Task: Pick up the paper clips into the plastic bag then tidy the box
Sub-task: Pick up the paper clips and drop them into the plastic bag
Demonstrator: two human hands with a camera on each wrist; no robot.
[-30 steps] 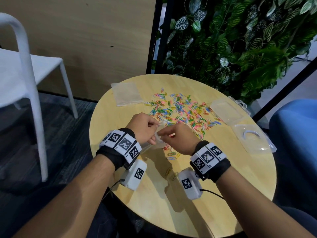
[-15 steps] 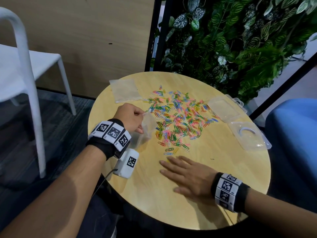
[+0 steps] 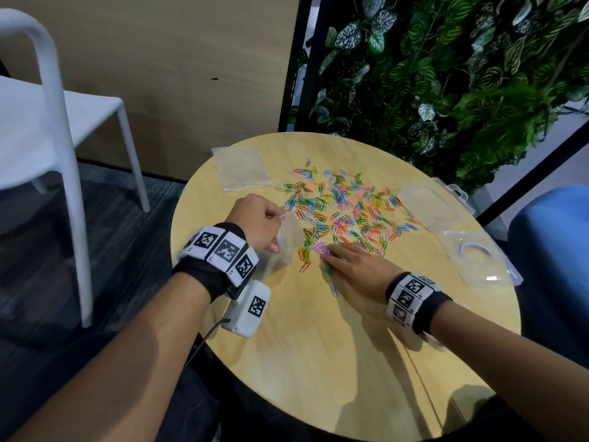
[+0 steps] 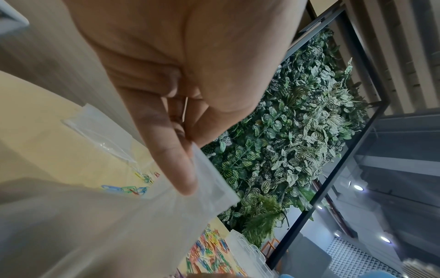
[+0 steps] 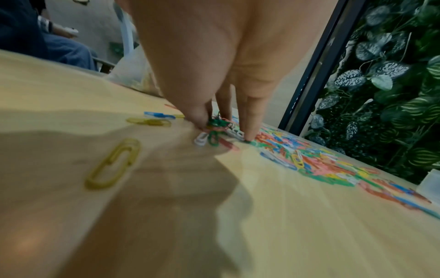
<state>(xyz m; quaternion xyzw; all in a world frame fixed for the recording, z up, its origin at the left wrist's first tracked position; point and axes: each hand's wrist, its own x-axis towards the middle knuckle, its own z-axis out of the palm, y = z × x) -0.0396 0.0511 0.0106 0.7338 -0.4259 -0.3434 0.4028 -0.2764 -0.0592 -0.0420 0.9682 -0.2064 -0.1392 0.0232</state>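
My left grip (image 3: 255,222) pinched the plastic bag (image 3: 288,240) by its rim, mouth facing the paper clips (image 3: 345,212) spread just beyond it on the tabletop (image 3: 318,352). My right grip (image 3: 360,270), fingers nearly straight, pressed on a small bunch beside the bag, presumably to rake them in.

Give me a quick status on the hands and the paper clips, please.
Left hand pinches plastic bag. Right hand flat, fingertips on paper clips. Nothing blocking.

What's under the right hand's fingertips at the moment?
A small bunch of green, white and pink paper clips sits between the fingertips of the right hand on the table. Anything beneath the palm is covered.
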